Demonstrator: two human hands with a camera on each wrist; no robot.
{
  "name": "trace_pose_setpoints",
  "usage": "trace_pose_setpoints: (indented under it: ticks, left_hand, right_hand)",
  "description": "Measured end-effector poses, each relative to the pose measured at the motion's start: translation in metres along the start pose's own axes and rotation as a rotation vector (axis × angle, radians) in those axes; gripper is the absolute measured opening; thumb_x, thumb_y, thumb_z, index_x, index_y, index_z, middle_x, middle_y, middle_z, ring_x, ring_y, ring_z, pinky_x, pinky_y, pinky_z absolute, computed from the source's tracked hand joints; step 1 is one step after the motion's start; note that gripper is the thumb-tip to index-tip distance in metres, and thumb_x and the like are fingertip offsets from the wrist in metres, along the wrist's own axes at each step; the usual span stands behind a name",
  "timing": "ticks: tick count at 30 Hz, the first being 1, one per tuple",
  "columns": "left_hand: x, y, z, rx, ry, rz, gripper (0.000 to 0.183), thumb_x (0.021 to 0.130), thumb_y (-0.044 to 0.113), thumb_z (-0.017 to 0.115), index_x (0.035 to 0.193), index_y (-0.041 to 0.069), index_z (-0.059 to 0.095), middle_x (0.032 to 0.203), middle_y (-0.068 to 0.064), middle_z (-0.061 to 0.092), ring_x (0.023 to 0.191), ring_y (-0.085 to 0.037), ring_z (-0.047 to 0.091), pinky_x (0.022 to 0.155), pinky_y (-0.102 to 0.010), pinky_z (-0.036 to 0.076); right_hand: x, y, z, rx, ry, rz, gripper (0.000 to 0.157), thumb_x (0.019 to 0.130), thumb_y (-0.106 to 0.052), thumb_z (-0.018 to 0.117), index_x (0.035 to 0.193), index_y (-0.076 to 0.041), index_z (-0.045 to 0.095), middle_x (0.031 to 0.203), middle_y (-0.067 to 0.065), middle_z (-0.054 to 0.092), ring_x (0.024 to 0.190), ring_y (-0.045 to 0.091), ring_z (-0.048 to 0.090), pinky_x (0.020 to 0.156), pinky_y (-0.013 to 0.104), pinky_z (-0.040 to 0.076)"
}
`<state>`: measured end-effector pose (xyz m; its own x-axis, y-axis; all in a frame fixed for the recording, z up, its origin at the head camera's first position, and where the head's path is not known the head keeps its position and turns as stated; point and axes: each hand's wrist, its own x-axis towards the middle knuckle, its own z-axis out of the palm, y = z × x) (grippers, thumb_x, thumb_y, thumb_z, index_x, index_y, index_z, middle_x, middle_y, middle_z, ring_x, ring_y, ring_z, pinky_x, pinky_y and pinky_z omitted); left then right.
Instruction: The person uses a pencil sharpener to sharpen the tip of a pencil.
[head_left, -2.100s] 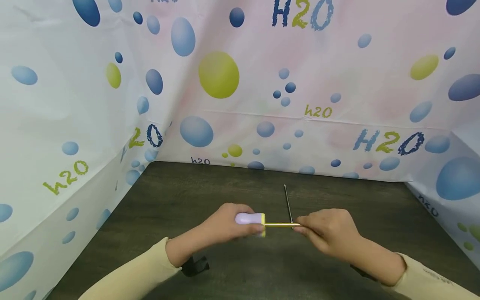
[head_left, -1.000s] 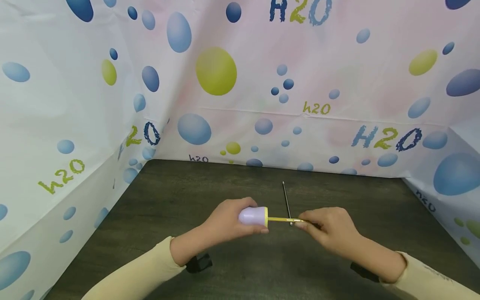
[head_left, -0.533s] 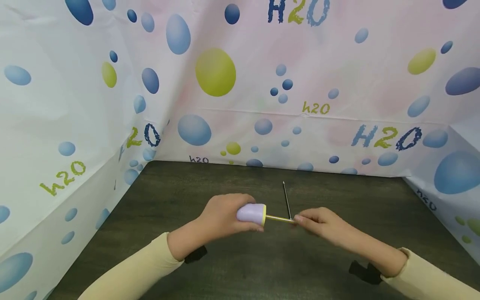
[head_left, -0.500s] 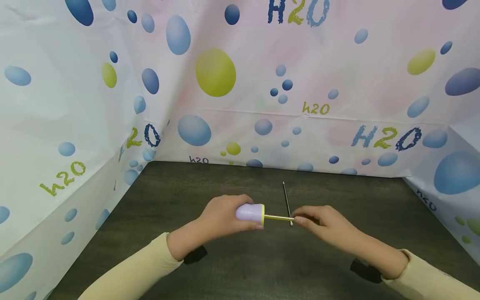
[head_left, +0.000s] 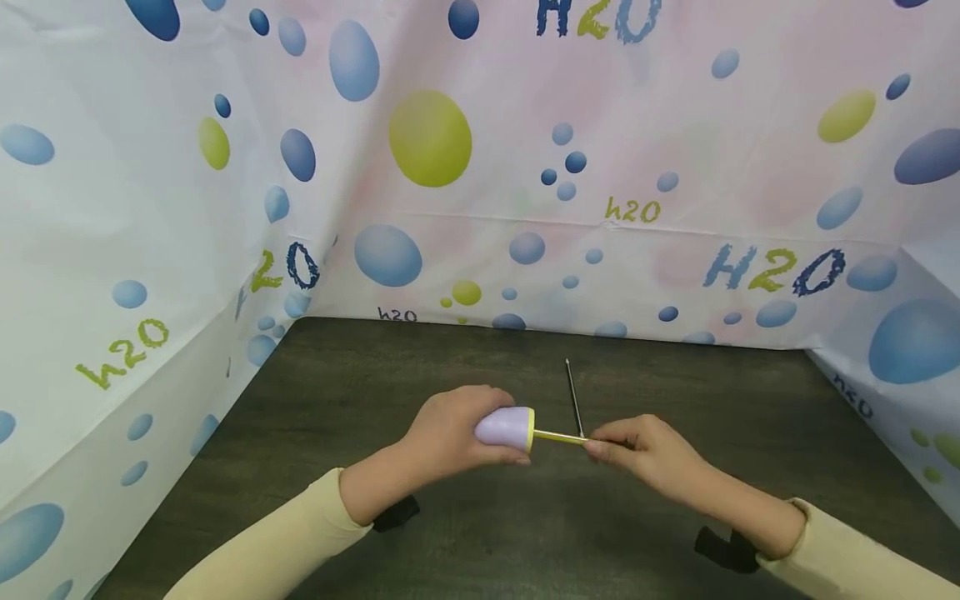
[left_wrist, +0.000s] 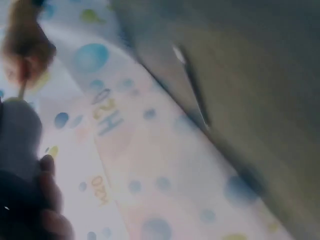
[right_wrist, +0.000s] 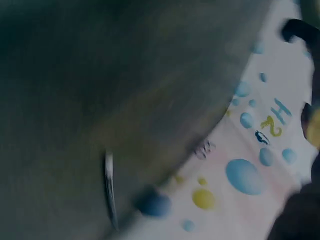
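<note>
My left hand (head_left: 448, 433) grips the lilac handle (head_left: 502, 428) of what looks like a screwdriver, with a yellow rim at its end. From that rim a thin gold-coloured shaft (head_left: 557, 435) points right. My right hand (head_left: 652, 454) pinches the shaft's far end between thumb and fingers, hiding its tip. Just behind, a slim dark metal rod (head_left: 573, 398) lies on the table, its near end by my right fingertips. In the left wrist view the handle (left_wrist: 20, 132) is dim and blurred; the rod shows again in the right wrist view.
The dark wooden table (head_left: 375, 375) is bounded behind and at the sides by a white sheet (head_left: 495, 200) printed with blue and green bubbles and "H2O" lettering. Black straps sit under both wrists.
The handle has turned and tilted slightly in my left hand. My right fingers have shifted a little left along the shaft and changed their pinch. The rod on the table stays in place.
</note>
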<state>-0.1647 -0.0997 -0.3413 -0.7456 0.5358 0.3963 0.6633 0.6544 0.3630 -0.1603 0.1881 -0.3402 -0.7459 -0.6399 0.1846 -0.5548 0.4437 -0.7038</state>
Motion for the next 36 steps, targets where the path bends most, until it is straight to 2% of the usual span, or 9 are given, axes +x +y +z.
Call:
trace_pose_setpoints:
  ticks: [1, 2, 4, 5, 8, 13, 20, 27, 36]
  left_hand:
    - [-0.001, -0.002, 0.002, 0.102, 0.072, 0.097, 0.056, 0.068, 0.047, 0.093, 0.108, 0.014, 0.071, 0.093, 0.003, 0.072, 0.078, -0.01, 0.065, 0.062, -0.019, 0.049]
    - [-0.002, -0.004, 0.004, 0.186, 0.142, 0.186, 0.058, 0.066, 0.049, 0.093, 0.108, 0.015, 0.071, 0.094, 0.004, 0.071, 0.08, -0.01, 0.065, 0.062, -0.019, 0.05]
    - [-0.002, -0.008, 0.006, 0.278, 0.238, 0.31, 0.06, 0.064, 0.05, 0.094, 0.107, 0.016, 0.071, 0.095, 0.004, 0.069, 0.084, -0.01, 0.066, 0.064, -0.02, 0.053]
    - [-0.002, -0.01, 0.007, 0.301, 0.266, 0.349, 0.061, 0.063, 0.051, 0.094, 0.107, 0.016, 0.072, 0.096, 0.003, 0.069, 0.085, -0.011, 0.066, 0.065, -0.021, 0.054]
    - [-0.002, -0.011, 0.005, 0.317, 0.288, 0.394, 0.061, 0.064, 0.05, 0.093, 0.11, 0.016, 0.072, 0.1, 0.002, 0.069, 0.091, -0.013, 0.067, 0.07, -0.025, 0.056]
    - [-0.001, -0.011, 0.005, 0.285, 0.27, 0.358, 0.063, 0.063, 0.049, 0.094, 0.112, 0.016, 0.072, 0.104, 0.001, 0.07, 0.095, -0.015, 0.068, 0.072, -0.026, 0.057]
    - [0.002, -0.013, 0.006, 0.271, 0.288, 0.324, 0.064, 0.06, 0.048, 0.096, 0.111, 0.016, 0.073, 0.105, 0.001, 0.07, 0.095, -0.014, 0.068, 0.072, -0.026, 0.058]
    - [0.0, -0.018, -0.001, 0.235, 0.298, 0.272, 0.064, 0.058, 0.043, 0.098, 0.11, 0.014, 0.073, 0.107, 0.0, 0.071, 0.097, -0.016, 0.068, 0.074, -0.028, 0.058]
    - [-0.001, -0.02, -0.003, 0.211, 0.3, 0.26, 0.063, 0.061, 0.041, 0.098, 0.111, 0.013, 0.073, 0.107, -0.001, 0.072, 0.095, -0.017, 0.068, 0.076, -0.029, 0.058]
  right_hand:
    - [0.0, 0.0, -0.003, 0.156, -0.085, 0.133, 0.032, 0.105, -0.027, 0.058, 0.094, -0.002, 0.076, 0.058, -0.011, 0.053, 0.05, -0.002, 0.029, 0.047, 0.021, 0.028]
    - [0.001, 0.0, -0.007, 0.303, -0.167, 0.232, 0.033, 0.106, -0.026, 0.055, 0.093, -0.003, 0.074, 0.058, -0.011, 0.049, 0.049, 0.001, 0.026, 0.046, 0.023, 0.025]
    - [0.003, 0.003, -0.011, 0.541, -0.297, 0.355, 0.035, 0.108, -0.027, 0.05, 0.089, -0.005, 0.071, 0.055, -0.011, 0.036, 0.046, 0.006, 0.02, 0.044, 0.026, 0.017]
    - [0.003, 0.004, -0.013, 0.619, -0.34, 0.392, 0.036, 0.108, -0.028, 0.049, 0.088, -0.008, 0.07, 0.054, -0.011, 0.029, 0.044, 0.008, 0.013, 0.043, 0.028, 0.011]
    - [0.002, 0.007, -0.015, 0.741, -0.418, 0.417, 0.036, 0.11, -0.03, 0.044, 0.087, -0.017, 0.068, 0.055, -0.011, 0.029, 0.044, 0.008, 0.012, 0.043, 0.031, 0.008]
    - [0.003, 0.006, -0.016, 0.745, -0.425, 0.409, 0.035, 0.11, -0.029, 0.044, 0.088, -0.017, 0.068, 0.055, -0.011, 0.029, 0.044, 0.007, 0.013, 0.043, 0.031, 0.008]
    - [0.001, 0.007, -0.018, 0.744, -0.427, 0.388, 0.034, 0.111, -0.028, 0.042, 0.091, -0.017, 0.067, 0.057, -0.009, 0.026, 0.044, 0.008, 0.011, 0.043, 0.03, 0.008]
    - [-0.003, 0.011, -0.024, 0.733, -0.403, 0.396, 0.035, 0.111, -0.028, 0.041, 0.091, -0.017, 0.067, 0.057, -0.009, 0.026, 0.044, 0.01, 0.011, 0.043, 0.032, 0.008]
    - [-0.005, 0.012, -0.027, 0.732, -0.408, 0.392, 0.035, 0.111, -0.027, 0.04, 0.091, -0.018, 0.067, 0.057, -0.01, 0.027, 0.044, 0.011, 0.011, 0.044, 0.033, 0.008]
